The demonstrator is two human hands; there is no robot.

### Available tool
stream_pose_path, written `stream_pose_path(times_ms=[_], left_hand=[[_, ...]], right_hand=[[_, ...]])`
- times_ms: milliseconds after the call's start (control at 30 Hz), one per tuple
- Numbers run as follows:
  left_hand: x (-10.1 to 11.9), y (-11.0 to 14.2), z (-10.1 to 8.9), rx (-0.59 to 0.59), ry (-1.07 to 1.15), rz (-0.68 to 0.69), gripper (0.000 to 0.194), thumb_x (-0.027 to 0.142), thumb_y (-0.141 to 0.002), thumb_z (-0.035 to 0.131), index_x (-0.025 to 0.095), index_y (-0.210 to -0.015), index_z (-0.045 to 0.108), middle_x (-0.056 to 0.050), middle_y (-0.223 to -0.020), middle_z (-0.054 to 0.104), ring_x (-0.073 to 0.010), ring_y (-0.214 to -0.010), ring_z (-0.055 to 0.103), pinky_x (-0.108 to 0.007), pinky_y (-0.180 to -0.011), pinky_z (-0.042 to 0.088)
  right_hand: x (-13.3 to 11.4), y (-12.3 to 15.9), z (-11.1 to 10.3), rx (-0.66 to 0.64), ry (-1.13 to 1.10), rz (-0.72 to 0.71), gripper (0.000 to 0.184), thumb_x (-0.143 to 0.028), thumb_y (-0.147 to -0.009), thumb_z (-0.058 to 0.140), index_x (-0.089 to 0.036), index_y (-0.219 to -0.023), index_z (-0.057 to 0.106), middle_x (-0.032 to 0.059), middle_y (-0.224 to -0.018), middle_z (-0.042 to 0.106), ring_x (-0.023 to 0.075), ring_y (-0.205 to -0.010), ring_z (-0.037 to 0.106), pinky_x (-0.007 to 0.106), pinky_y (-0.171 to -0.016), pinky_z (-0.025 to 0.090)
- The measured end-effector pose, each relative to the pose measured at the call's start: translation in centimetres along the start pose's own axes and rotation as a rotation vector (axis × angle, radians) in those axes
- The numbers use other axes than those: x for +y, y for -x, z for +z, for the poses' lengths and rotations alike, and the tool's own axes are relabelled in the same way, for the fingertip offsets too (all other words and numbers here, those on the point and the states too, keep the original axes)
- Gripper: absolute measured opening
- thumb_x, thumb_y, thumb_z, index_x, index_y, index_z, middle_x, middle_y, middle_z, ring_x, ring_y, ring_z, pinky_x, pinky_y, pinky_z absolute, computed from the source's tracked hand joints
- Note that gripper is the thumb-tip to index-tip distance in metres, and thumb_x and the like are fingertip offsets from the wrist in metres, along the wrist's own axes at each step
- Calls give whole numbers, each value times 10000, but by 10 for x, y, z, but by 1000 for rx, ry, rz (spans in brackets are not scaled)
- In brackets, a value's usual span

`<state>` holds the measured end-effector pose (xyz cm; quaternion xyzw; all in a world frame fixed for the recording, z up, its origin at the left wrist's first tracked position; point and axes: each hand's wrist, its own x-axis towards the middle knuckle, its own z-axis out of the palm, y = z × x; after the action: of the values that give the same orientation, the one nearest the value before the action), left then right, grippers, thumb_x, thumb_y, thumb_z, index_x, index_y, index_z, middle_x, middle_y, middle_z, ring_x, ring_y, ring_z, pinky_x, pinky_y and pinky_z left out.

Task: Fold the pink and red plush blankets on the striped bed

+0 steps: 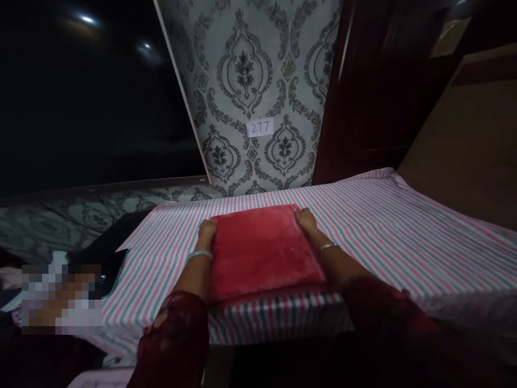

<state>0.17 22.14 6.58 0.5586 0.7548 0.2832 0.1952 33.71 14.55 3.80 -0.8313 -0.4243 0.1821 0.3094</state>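
A flat red plush square (pixel 266 250), a folded cloth or a thin cushion (I cannot tell which), lies on a striped tablecloth (pixel 363 215) close to the table's front edge. My left hand (pixel 207 229) is closed on its far left corner, fingers curled in. At the far right corner, my right hand (pixel 306 218) grips the same square, thumb along the edge. Both my arms reach forward along its sides. The underside of the square and part of my fingers are hidden.
A large dark screen (pixel 89 97) stands at the back left by patterned wallpaper (pixel 244 70) bearing a paper label (pixel 260 127) reading 277. At the right are a dark red door (pixel 363 91) and a big cardboard sheet or box (pixel 476 140). A dark flat object (pixel 117 267) lies at the table's left edge.
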Motion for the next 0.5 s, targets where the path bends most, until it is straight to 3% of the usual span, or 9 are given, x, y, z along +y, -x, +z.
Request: stream_pose_path(times_ms=[100, 233, 367, 500], left_hand=[[23, 4, -1, 40, -128, 11, 494, 311, -872, 566, 21, -1272, 567, -327, -1293, 572, -426, -1208, 554, -522, -939, 432], [44, 24, 15, 33, -252, 224, 478, 370, -916, 492, 132, -1324, 566, -238, -1431, 501, -396, -1346, 420, -567, -1091, 286], [36, 37, 34, -51, -338, 342, 462, 428, -954, 407, 149, -1228, 651, -211, -1341, 587, -382, -1319, 439, -591, -1103, 265], [21, 31, 38, -98, -370, 359, 520, 463, -972, 326, 190, -1323, 595, -159, -1397, 562, -351, -1343, 419, -568, -1073, 345]], right_hand=[[-12, -12, -6, -51, 13, 3, 617, -493, -958, 461, -56, -1393, 474, 225, -1286, 618, 307, -1124, 627, 317, -852, 477], [-23, -18, 0, -66, 60, -32, 504, -411, -958, 488, -89, -1343, 532, 216, -1271, 625, 319, -1152, 608, 348, -904, 456], [-14, -13, 15, -21, 105, -75, 375, -330, -1005, 413, -133, -1279, 577, 198, -1220, 648, 287, -1149, 605, 349, -929, 435], [-1, -15, 22, 12, 135, -59, 369, -333, -1014, 393, -148, -1280, 569, 182, -1194, 658, 282, -1125, 614, 345, -901, 436]])
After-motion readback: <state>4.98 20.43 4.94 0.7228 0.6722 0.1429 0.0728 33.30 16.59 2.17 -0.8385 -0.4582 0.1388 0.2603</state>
